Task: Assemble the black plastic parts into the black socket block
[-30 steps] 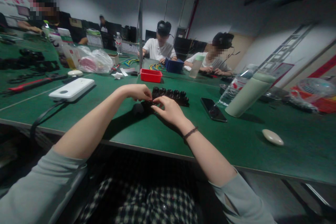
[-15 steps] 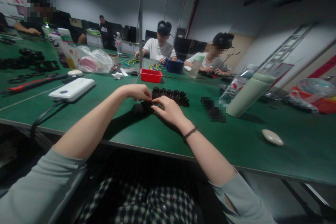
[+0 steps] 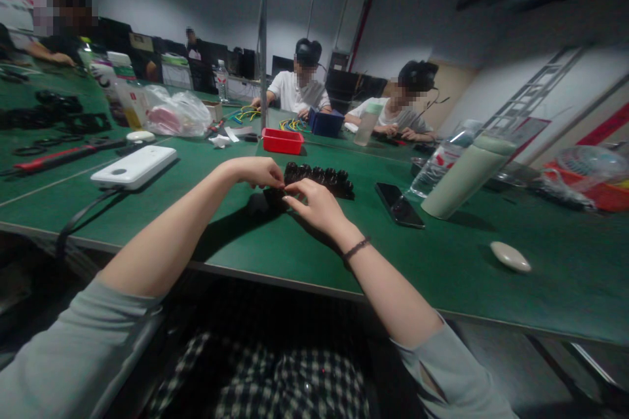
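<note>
On the green table my left hand is bent at the wrist with its fingertips closed together. Close beside it, my right hand has its thumb and fingers pinched at the same spot. Under and between the fingertips sits a small black part, mostly hidden, whose kind I cannot make out. Just behind my hands lies a row of glossy black rounded pieces, joined or set side by side; its left end is partly covered by my fingers.
A red bin stands beyond my hands, with a blue box farther back. To the right are a phone, a tilted-looking green flask and a pale oval object. A white device with a cable lies left. Several people sit around.
Both hands stay at the same place on the black part, with hardly any visible movement. The person at the far left has shifted slightly left.
</note>
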{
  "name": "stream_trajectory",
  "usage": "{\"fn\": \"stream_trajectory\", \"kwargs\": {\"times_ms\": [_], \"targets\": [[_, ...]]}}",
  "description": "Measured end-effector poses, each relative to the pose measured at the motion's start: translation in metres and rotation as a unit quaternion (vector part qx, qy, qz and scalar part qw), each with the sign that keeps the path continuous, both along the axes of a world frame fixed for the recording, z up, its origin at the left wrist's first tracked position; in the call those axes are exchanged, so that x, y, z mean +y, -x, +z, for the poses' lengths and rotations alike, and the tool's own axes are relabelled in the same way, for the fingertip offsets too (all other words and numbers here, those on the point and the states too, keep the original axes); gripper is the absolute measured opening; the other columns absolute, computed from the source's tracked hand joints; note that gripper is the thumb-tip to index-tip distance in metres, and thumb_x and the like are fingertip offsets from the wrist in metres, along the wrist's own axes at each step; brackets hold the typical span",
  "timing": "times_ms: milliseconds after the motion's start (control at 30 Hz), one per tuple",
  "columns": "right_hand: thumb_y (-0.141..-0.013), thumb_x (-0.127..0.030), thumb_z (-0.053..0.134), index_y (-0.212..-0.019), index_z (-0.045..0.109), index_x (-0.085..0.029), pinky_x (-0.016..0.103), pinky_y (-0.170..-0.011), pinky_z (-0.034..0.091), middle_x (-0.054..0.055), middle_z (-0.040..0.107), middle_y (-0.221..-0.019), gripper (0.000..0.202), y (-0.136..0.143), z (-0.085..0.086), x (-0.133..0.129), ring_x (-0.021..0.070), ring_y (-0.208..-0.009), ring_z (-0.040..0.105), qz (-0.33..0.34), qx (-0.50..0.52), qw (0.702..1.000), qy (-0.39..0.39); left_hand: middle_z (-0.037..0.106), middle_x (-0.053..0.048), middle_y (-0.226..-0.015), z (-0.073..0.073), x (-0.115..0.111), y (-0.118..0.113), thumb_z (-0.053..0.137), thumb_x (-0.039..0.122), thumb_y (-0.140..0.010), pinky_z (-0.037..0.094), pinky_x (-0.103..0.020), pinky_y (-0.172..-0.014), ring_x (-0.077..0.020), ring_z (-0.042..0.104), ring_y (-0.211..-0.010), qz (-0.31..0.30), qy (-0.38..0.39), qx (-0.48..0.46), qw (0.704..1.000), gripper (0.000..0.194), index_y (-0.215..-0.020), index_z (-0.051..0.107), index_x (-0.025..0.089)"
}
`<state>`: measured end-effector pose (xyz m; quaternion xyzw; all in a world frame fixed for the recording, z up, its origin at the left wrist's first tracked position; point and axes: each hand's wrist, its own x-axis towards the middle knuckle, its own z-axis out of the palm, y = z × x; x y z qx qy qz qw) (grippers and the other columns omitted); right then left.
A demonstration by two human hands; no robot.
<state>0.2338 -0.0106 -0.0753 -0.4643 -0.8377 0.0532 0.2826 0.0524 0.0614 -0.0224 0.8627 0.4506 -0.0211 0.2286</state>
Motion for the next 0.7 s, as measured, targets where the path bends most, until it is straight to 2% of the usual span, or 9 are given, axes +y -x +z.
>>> {"fn": "stream_trajectory", "kwargs": {"times_ms": [333, 700], "targets": [[-0.092, -0.026, 0.060, -0.106, 0.069, -0.016, 0.030, -0.080, 0.049, 0.007, 0.070, -0.106, 0.019, 0.0000, -0.0005, 0.0006, 0.0180, -0.091, 0.064, -0.002, -0.002, 1.000, 0.002, 0.054, -0.001, -0.061, -0.0018, 0.0019, 0.0000, 0.052, 0.031, -0.076, 0.034, -0.021, -0.049, -0.0122, 0.044, -0.056, -0.003, -0.016, 0.011, 1.000, 0.039, -0.104, 0.071, 0.013], [-0.093, -0.027, 0.059, -0.108, 0.069, -0.016, 0.031, -0.081, 0.049, 0.008, 0.070, -0.108, 0.021, 0.0010, 0.0017, -0.0007, 0.0187, -0.092, 0.065, -0.007, -0.013, 1.000, 0.016, 0.051, -0.001, -0.058, -0.0043, 0.0053, -0.0004, 0.051, 0.032, -0.075, 0.032, -0.020, -0.048, -0.0114, 0.044, -0.054, -0.016, -0.024, 0.020, 0.999, 0.036, -0.097, 0.072, 0.013]]}}
